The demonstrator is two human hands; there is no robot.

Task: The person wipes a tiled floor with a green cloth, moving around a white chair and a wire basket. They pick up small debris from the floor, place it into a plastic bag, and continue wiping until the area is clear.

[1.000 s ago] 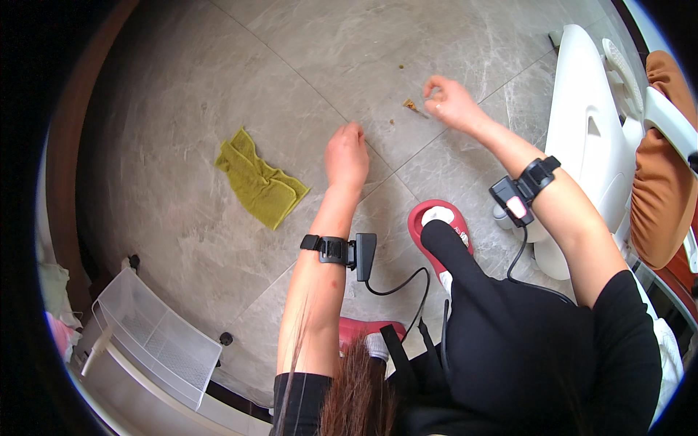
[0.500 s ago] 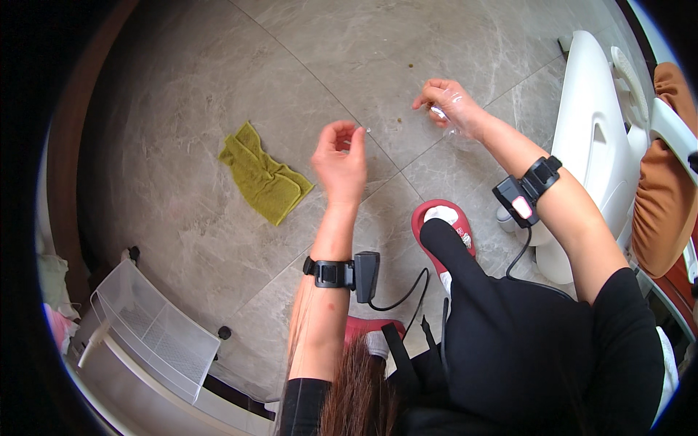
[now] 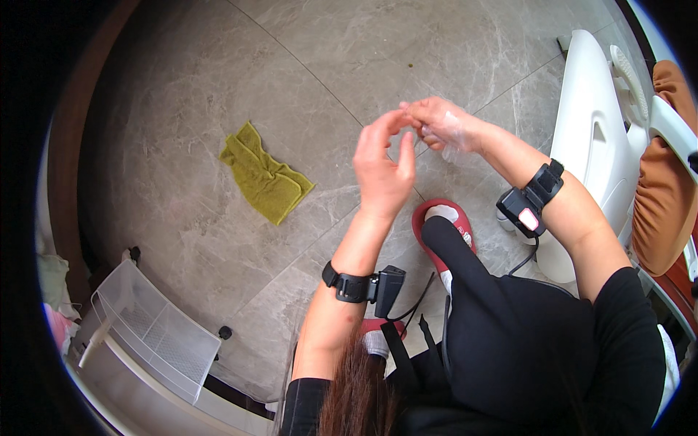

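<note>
My left hand (image 3: 385,171) reaches up over the grey floor, its thumb held away from its curved fingers, with nothing visible in its grasp. Its fingertips meet those of my right hand (image 3: 435,120), or come very close. Crumpled clear plastic film (image 3: 456,134) is bunched in the closed right hand and bulges out by the wrist. Whether some tiny thing sits between the touching fingertips is too small to tell. A folded olive-green cloth (image 3: 265,176) lies on the floor left of my hands.
One small dark speck (image 3: 410,65) is on the tiles (image 3: 196,65) beyond my hands. White furniture (image 3: 592,138) with a brown cushion (image 3: 662,203) stands at right. A wheeled rack with a clear mesh tray (image 3: 156,327) is at lower left. My feet wear red slippers (image 3: 420,225).
My left hand has moved right and slightly up to the right hand. The right hand has come a little lower and nearer. A speck on the tiles between them is now covered from view.
</note>
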